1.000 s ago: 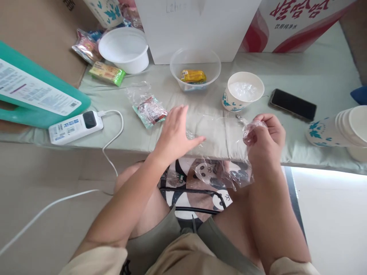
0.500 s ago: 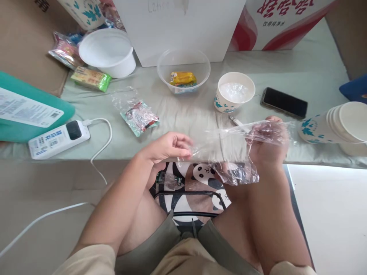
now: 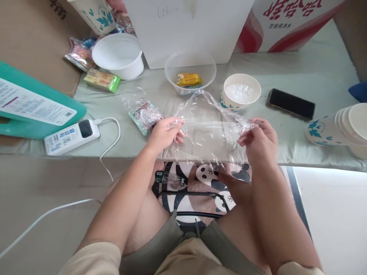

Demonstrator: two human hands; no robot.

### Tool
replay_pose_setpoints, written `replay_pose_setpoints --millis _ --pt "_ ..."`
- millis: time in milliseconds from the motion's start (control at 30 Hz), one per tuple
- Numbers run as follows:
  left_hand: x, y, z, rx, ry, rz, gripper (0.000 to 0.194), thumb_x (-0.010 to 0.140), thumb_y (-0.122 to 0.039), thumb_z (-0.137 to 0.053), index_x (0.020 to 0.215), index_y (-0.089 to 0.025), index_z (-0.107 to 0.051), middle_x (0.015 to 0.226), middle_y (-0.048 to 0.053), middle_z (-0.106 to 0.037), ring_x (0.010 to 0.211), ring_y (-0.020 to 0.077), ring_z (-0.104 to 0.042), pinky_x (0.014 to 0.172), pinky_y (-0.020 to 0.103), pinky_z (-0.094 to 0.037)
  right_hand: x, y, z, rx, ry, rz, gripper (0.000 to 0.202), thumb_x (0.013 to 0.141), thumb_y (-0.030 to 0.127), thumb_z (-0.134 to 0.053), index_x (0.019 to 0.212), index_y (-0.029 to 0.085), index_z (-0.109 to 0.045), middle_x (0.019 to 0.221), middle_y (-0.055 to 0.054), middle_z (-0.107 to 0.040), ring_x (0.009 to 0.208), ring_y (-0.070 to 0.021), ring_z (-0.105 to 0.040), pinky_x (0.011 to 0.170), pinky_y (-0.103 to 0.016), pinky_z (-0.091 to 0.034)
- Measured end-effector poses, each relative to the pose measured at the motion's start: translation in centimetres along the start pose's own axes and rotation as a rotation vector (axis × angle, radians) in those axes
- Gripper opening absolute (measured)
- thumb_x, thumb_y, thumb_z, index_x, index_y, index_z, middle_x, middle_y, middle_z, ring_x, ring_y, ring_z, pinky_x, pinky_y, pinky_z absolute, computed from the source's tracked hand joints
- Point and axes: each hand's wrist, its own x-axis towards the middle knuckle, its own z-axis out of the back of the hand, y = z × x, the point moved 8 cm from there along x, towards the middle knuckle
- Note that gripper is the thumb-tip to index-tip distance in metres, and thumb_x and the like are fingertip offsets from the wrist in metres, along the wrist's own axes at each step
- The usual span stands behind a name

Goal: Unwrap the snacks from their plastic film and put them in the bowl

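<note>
A sheet of clear plastic film [image 3: 205, 133] is stretched between my hands over the table's front edge. My left hand [image 3: 168, 134] pinches its left side, close to a plastic-wrapped packet [image 3: 145, 114] lying on the cloth. On the other side, my right hand [image 3: 259, 139] grips the film with bent fingers. The film's far edge rises in front of a clear plastic bowl [image 3: 189, 72] that has a yellow packet [image 3: 189, 80] in it. Just beyond my right hand stands a paper cup [image 3: 241, 93] with crumpled clear plastic inside.
A black phone [image 3: 290, 103] and stacked paper cups [image 3: 338, 128] are at the right. To the left are a white power bank [image 3: 71, 137] with a cable, a green jug [image 3: 37, 103], a white tub [image 3: 117, 57] and a green-yellow snack packet [image 3: 102, 80]. Boxes stand behind.
The film, bunched at my right hand before, is now spread wide between both hands. My left hand has taken hold of its left side. The view has shifted slightly.
</note>
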Motion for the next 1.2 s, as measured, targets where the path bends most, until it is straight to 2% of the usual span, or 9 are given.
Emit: replay_pose_setpoints --millis 133,367,500,600,667,767,900,1067,1200 --pt "0.6 -0.8 1.8 -0.077 0.016 -0.05 0.034 0.078 -0.039 -0.076 0.104 -0.019 -0.068 0.057 -0.003 -0.066 0.045 0.0146 -0.063 0.042 0.023 -0.045 0.6 -0.7 0.2 -0.03 0.023 0.012 0.02 0.076 0.026 -0.063 0.096 0.023 -0.065 0.063 0.006 -0.068 0.043 -0.0084 -0.06 0.042 -0.017 -0.044" --pt "0.6 -2.4 2.6 -0.277 0.046 -0.142 0.013 0.067 -0.029 -0.077 0.065 -0.02 -0.067 0.069 0.002 -0.07 0.06 0.0142 -0.067 0.064 0.032 -0.061 1.2 0.2 0.3 0.184 0.082 0.13 0.02 0.068 0.025 -0.071 0.07 0.02 -0.052 0.072 0.003 -0.065 0.05 -0.0084 -0.063 0.047 -0.019 -0.047" --pt "1.6 -2.2 2.7 -0.082 0.032 -0.186 0.008 0.066 -0.021 -0.069 0.059 -0.021 -0.07 0.084 0.006 -0.075 0.081 0.0189 -0.071 0.079 0.037 -0.062 1.6 0.0 1.1 0.07 0.073 0.168 0.011 0.063 0.016 -0.063 0.06 0.018 -0.053 0.083 0.0 -0.065 0.061 -0.008 -0.063 0.056 -0.022 -0.05" --pt "2.1 -2.2 2.5 0.182 0.004 -0.245 0.019 0.067 -0.015 -0.061 0.071 -0.021 -0.078 0.1 0.007 -0.078 0.099 0.0223 -0.071 0.1 0.043 -0.057 1.7 0.1 2.0 -0.122 0.014 0.243 0.011 0.058 0.007 -0.061 0.057 0.018 -0.063 0.096 -0.004 -0.066 0.088 -0.0138 -0.065 0.069 -0.025 -0.054" --pt "2.2 -2.3 2.0 0.166 0.031 -0.262 0.026 0.066 -0.014 -0.06 0.08 -0.021 -0.081 0.111 0.008 -0.076 0.109 0.0248 -0.069 0.106 0.044 -0.054 1.4 0.8 2.4 -0.247 -0.039 0.334 0.014 0.06 0.007 -0.062 0.059 0.02 -0.069 0.101 -0.005 -0.066 0.099 -0.0178 -0.064 0.084 -0.033 -0.056" --pt "2.1 -2.3 1.8 -0.144 0.019 -0.221 0.022 0.074 -0.03 -0.061 0.08 -0.018 -0.079 0.115 0.011 -0.073 0.109 0.0273 -0.07 0.093 0.042 -0.06 0.9 1.6 2.4 -0.302 -0.045 0.403 0.02 0.063 0.01 -0.055 0.058 0.022 -0.07 0.107 -0.004 -0.065 0.099 -0.0189 -0.065 0.099 -0.045 -0.052" --pt "1.8 -2.8 2.2 -0.348 -0.086 -0.212 0.023 0.072 -0.038 -0.077 0.073 -0.016 -0.07 0.093 0.007 -0.07 0.093 0.0212 -0.07 0.076 0.033 -0.062 0.6 2.3 2.9 -0.23 -0.093 0.441 0.027 0.059 0.01 -0.049 0.062 0.024 -0.072 0.102 -0.002 -0.067 0.108 -0.0202 -0.063 0.109 -0.046 -0.045" --pt "1.1 -3.1 1.1 -0.408 0.071 -0.142 0.047 0.058 -0.02 -0.086 0.102 -0.02 -0.069 0.102 0.005 -0.067 0.094 0.019 -0.069 0.055 0.019 -0.055 0.7 4.4 6.1 0.02 -0.405 0.577 0.022 0.062 0.016 -0.044 0.072 0.022 -0.063 0.084 -0.002 -0.062 0.089 -0.0183 -0.065 0.095 -0.043 -0.05" --pt "0.6 -2.8 0.7 -0.436 0.217 -0.093 0.056 0.055 -0.014 -0.085 0.108 -0.022 -0.072 0.122 0.008 -0.065 0.084 0.0139 -0.067 0.039 0.012 -0.038 0.4 6.8 5.6 -0.016 -0.376 0.638 0.01 0.071 0.02 -0.052 0.078 0.022 -0.059 0.072 0.001 -0.058 0.072 -0.015 -0.063 0.084 -0.038 -0.053"
